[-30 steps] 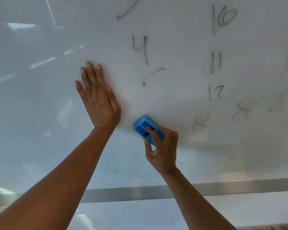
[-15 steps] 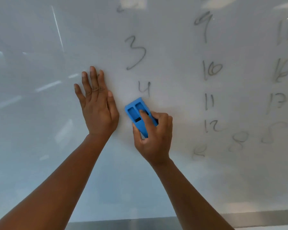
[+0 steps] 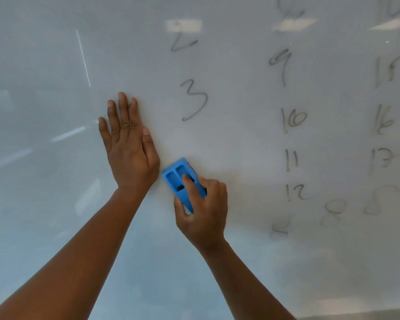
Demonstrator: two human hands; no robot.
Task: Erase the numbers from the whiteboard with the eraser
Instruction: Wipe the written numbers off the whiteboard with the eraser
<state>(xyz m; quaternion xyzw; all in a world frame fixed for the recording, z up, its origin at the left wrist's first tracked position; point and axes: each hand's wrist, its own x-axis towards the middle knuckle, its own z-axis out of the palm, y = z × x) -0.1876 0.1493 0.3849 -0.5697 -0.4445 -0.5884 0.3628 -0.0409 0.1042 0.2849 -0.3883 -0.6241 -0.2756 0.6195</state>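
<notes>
Since the frame half a second earlier, the 4 that stood under the 3 had disappeared, and the blue eraser (image 3: 183, 181) had come lower on the whiteboard (image 3: 229, 139), to a place below the cleaned spot and just beside the heel of the left hand (image 3: 129, 148). That left hand lay flat and open on the board, fingers spread a little, holding nothing. The right hand (image 3: 201, 211) was closed on the eraser, with the index finger pressed on its top and the thumb on its left side, and the eraser pad seemed to touch the board. The work was only at its beginning, as far as could be judged. In the left column the number 3 (image 3: 193, 100) remained whole above the eraser, and higher there was a part of a 2 (image 3: 183, 46). To the right, the column with 9 (image 3: 281, 64), 10 (image 3: 293, 118), 11 (image 3: 291, 160) and 12 (image 3: 297, 192) was untouched, and at the far right the 16 (image 3: 383, 121) and other numbers were blurred but present. Near the bottom several faint 8 shapes (image 3: 334, 211) looked only half wiped. Most of the board was therefore left to do.
</notes>
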